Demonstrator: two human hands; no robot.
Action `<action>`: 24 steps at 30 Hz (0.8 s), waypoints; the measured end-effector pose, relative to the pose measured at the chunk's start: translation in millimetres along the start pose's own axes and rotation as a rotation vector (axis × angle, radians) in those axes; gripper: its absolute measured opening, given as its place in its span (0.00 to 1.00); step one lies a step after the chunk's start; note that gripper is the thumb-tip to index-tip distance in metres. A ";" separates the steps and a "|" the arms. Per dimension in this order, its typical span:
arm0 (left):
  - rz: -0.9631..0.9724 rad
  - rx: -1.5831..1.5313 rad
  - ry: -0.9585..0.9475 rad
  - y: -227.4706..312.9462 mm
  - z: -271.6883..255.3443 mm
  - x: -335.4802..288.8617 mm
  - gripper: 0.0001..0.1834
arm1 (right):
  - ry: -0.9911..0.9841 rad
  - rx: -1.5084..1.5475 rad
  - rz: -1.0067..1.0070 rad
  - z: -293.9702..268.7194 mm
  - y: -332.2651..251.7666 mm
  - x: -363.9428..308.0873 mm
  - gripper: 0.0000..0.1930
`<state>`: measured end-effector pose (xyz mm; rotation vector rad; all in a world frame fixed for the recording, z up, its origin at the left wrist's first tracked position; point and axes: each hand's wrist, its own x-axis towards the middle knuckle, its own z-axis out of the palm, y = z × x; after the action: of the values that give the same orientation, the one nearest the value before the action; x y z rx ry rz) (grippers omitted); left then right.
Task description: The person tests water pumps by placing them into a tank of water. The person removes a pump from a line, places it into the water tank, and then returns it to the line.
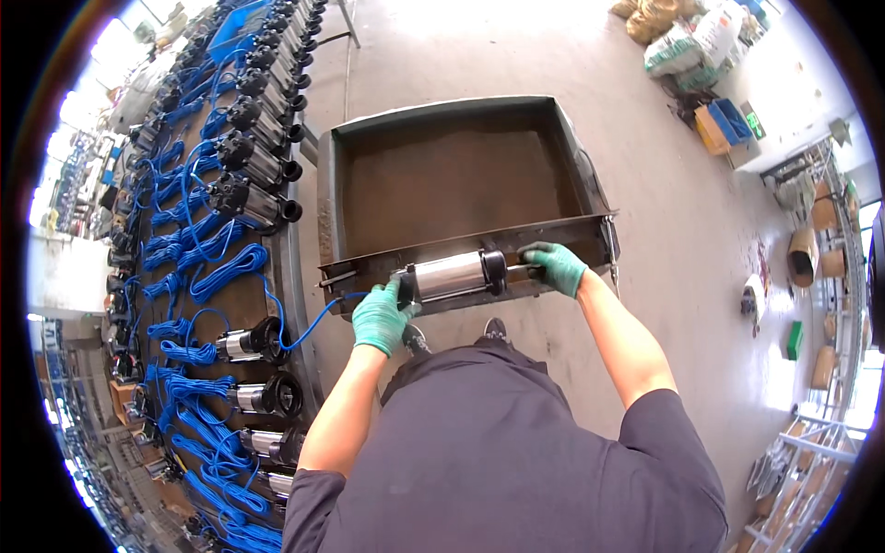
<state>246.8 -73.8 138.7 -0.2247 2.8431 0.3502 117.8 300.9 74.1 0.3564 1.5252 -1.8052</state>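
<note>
Inside, the dark rectangular metal tank is brown; the green-gloved left hand grasps a silver-and-black cylindrical pump, the green-gloved right hand its thin metal rod.

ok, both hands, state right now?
Left hand: holding the silver cylinder by its black left end.
Right hand: closed on the thin metal rod at the cylinder's right end.

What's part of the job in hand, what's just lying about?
In hand:
Silver-and-black pump, left hand at its end
Metal rod, right hand on it
Blue cable
Metal trough below
Similar benched pumps, probably

Apparently lying about:
White sacks
Blue bin
Green box
</note>
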 end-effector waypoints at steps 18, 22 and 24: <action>0.104 -0.182 0.263 -34.7 13.8 0.0 0.40 | 0.663 0.378 -0.426 -71.2 14.7 -14.8 0.18; -0.074 -0.122 0.349 -95.6 3.4 -1.3 0.34 | 0.976 0.423 -0.412 -117.8 22.9 -1.3 0.20; -0.177 -0.107 0.346 -141.9 8.5 -7.6 0.33 | 0.998 0.390 -0.410 -129.5 28.7 15.5 0.21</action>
<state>282.3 -206.8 102.2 -0.6088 3.1107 0.4654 95.4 415.9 10.0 1.3791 1.9589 -2.4273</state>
